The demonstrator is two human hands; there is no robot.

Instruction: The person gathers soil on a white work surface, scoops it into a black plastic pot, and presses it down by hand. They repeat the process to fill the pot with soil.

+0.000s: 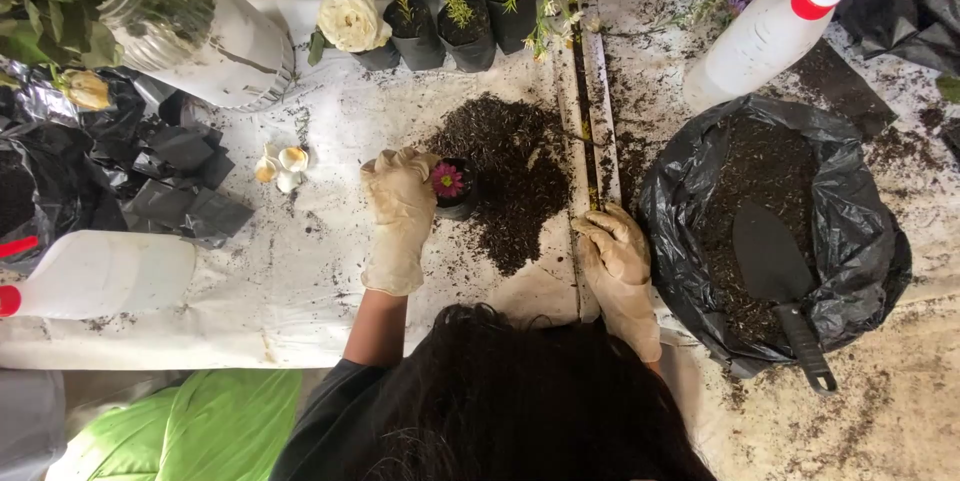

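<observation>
While the left hand (400, 216) in its cream rubber glove curls around a small black plastic nursery pot (455, 193) with a pink daisy-like flower (447, 179), the pot sits on the white table cover (300, 271) at the edge of a dark loose soil pile (515, 176). Right hand (615, 246), gloved too, rests on the cover, fingers loosely bent, gripping nothing — just beside a black plastic bag of soil (770, 231) with a black trowel (780, 281) lying in it. White spray bottle (770, 31) behind the bag.
</observation>
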